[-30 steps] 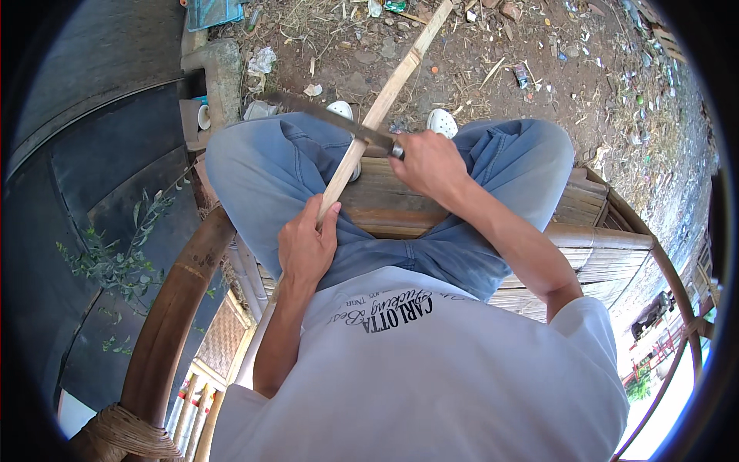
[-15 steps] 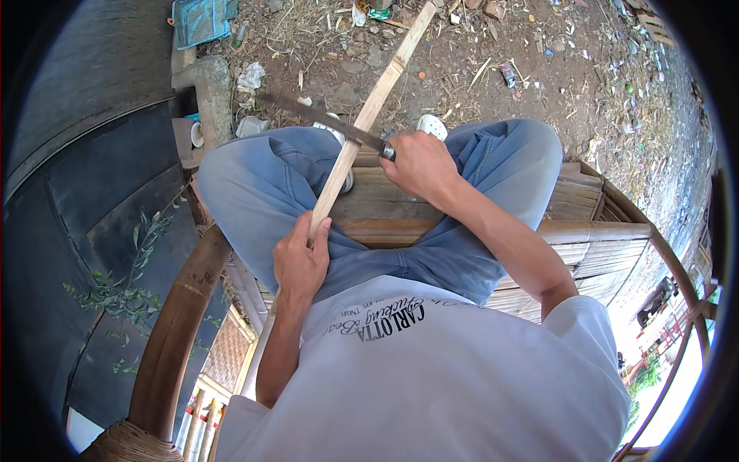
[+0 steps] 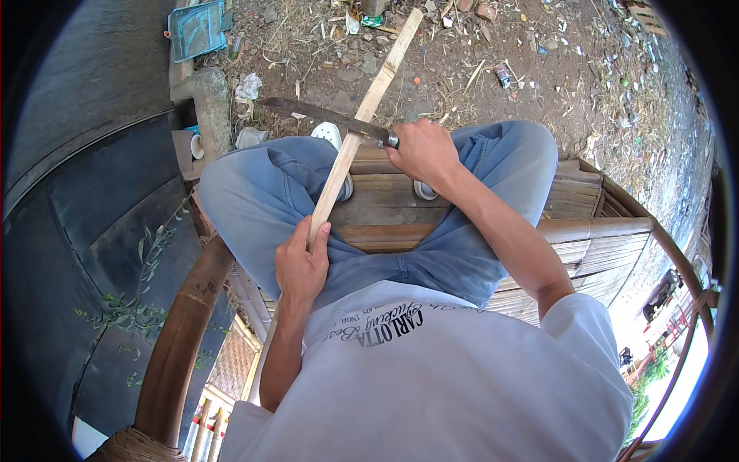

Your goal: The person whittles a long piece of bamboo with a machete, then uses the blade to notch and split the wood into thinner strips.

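Note:
A pale bamboo strip (image 3: 336, 181) slants from my lap up and away to the right, with a node near its far end. Its near end is wrapped by my left hand (image 3: 301, 260), thumb lying along the top. My right hand (image 3: 425, 152) is closed round the handle of a long machete (image 3: 329, 118). The dark blade points left and crosses the strip about midway, lying against it. The handle itself is mostly hidden in my fist.
I sit on a bamboo bench (image 3: 477, 228) with a curved bamboo armrest (image 3: 185, 323) at my left. Dark panels (image 3: 100, 254) and a leafy twig (image 3: 146, 285) stand beyond it. Littered dirt ground (image 3: 462, 77) lies ahead, with a blue plastic basket (image 3: 198, 32) at far left.
The machete and right hand have shifted slightly; the blade lies flatter across the strip. The strip's far end has dipped a little nearer. My right foot has drawn back toward the bench.

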Tool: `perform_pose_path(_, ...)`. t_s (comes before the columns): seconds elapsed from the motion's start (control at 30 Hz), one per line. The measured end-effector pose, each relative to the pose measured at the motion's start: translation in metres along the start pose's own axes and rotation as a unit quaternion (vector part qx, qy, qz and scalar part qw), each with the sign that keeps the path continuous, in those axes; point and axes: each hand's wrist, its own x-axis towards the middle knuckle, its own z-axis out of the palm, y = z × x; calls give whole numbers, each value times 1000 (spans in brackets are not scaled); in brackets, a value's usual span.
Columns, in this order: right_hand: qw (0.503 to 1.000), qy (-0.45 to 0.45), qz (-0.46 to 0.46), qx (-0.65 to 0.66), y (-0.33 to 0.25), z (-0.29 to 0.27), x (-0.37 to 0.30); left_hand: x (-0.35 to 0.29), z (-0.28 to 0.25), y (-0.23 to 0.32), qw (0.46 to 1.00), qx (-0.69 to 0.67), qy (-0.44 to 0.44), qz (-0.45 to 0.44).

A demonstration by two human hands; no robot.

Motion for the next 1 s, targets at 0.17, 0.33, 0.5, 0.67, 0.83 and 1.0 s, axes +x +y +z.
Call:
perform_pose_path(0.17,995,45,83,16,30,-13,19,-9,-3,-3,999,28,-4,30)
perform_pose_path(0.33,998,20,-35,-43,18,-3,8,-6,-2,0,999,27,-2,18)
perform_pose_path(0.5,999,23,30,-16,19,-5,8,-9,1,-4,998,41,18,53)
perform_pose_path(0.67,999,2,35,17,19,-5,11,-10,3,-2,997,49,17,57)
perform_pose_path(0.83,997,7,71,25,18,-6,14,-9,5,-2,997,54,18,57)
perform_pose_path(1.0,1000,-5,13,-19,20,-1,8,-11,5,-3,995,72,26,67)
